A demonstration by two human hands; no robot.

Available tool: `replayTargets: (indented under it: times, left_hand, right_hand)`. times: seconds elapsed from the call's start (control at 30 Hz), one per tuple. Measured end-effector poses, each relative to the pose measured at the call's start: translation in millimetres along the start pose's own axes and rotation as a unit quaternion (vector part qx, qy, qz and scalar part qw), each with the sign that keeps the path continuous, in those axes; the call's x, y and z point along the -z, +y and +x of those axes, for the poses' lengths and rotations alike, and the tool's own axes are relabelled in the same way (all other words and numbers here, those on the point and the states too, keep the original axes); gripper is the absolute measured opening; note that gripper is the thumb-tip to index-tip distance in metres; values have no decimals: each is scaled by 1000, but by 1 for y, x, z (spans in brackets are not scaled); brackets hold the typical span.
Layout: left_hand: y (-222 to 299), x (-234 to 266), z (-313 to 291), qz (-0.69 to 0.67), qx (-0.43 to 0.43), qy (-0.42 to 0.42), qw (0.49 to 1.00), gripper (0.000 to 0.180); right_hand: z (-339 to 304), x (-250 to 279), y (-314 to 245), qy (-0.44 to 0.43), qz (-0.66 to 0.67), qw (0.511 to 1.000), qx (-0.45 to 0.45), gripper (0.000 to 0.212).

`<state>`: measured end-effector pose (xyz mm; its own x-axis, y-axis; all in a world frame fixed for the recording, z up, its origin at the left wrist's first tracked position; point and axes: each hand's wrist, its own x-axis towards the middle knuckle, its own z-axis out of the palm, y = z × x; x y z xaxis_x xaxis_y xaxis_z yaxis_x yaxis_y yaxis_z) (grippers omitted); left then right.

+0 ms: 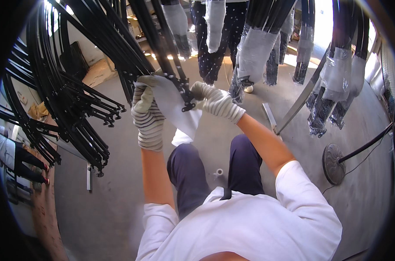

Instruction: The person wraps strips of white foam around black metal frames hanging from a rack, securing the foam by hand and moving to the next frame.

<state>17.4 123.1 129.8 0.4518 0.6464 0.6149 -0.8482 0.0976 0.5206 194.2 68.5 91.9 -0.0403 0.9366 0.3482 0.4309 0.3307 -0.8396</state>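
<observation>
Long black metal strips (159, 39) hang down before me, their ends fitted with small dark brackets. My left hand (148, 114), in a striped white knit glove, is closed on the upper edge of a white foam wrapping sheet (173, 102). The sheet curves down behind the strip ends, its lower corner loose. My right hand (215, 101), gloved alike, has its fingers curled against the bracketed end of the black strips (188, 96). Its fingertips are partly hidden by the strips.
More black strips (71, 95) hang in bunches at left. Bundles wrapped in white foam and clear film (337, 82) hang at right. A person in dotted trousers (215, 43) stands beyond. A round fan base (334, 163) with a cable stands right; a small ring (219, 172) lies on the floor.
</observation>
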Motion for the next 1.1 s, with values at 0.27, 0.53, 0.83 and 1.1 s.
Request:
replayTargets:
  times: [0.27, 0.53, 0.83, 1.1]
  left_hand:
    - [10, 13, 0, -23, 8, 4, 1000, 23]
    - [12, 26, -4, -12, -10, -25, 1000, 18]
    - [10, 1, 3, 136, -23, 15, 990, 26]
    - [7, -12, -2, 510, -21, 124, 851, 25]
  right_hand:
    - [29, 14, 1, 20, 202, 979, 16, 15]
    - [44, 34, -47, -29, 138, 984, 110, 17]
    - [56, 43, -74, -144, -128, 981, -20, 37]
    - [55, 49, -69, -104, 35, 993, 31, 17]
